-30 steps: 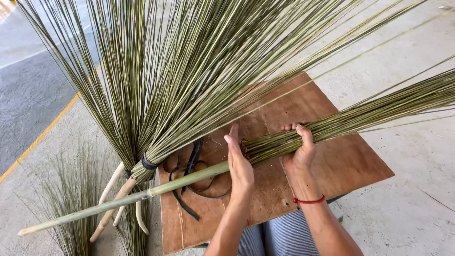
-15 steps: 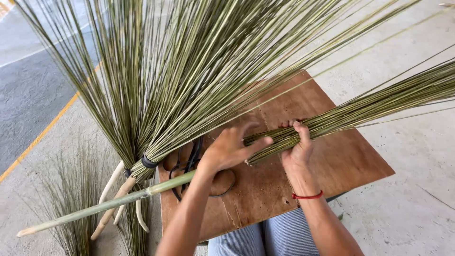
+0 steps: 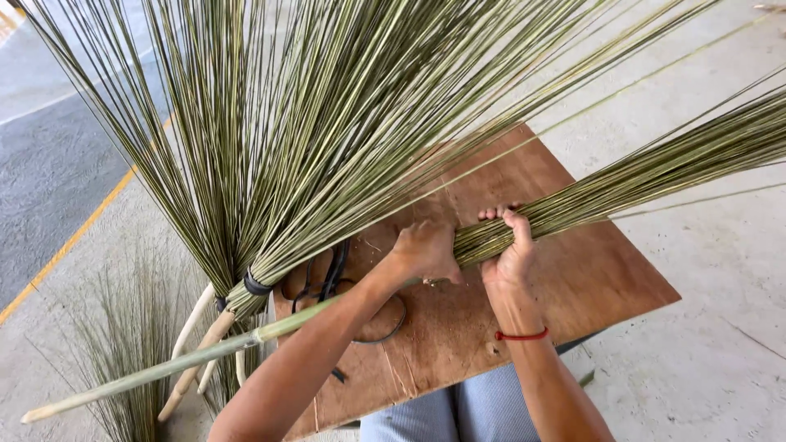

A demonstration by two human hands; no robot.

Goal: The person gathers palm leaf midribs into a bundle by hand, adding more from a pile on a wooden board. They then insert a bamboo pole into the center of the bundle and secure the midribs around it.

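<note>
Wood board (image 3: 573, 278) w/ both hands gripping green stalk bundle (image 3: 655, 168).

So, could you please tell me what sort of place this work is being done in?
Probably an outdoor or open-sided workspace beside a road: bare concrete floor, grey asphalt with a yellow line at the left, and a low wooden board serving as bench, where both hands grip a bundle of stiff green stalks.

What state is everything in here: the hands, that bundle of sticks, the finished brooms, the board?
Left hand: closed around the stick bundle at its near end.
Right hand: fingers wrapped over the bundle, gripping it.
Stick bundle: gathered, lying across the board, fanning to the right.
Green pole: lying slanted, one end running under the left forearm.
Finished brooms: bound with a dark band, bristles fanned out.
Wooden board: flat, on the lap.
Black cords: loose on the board.
</note>
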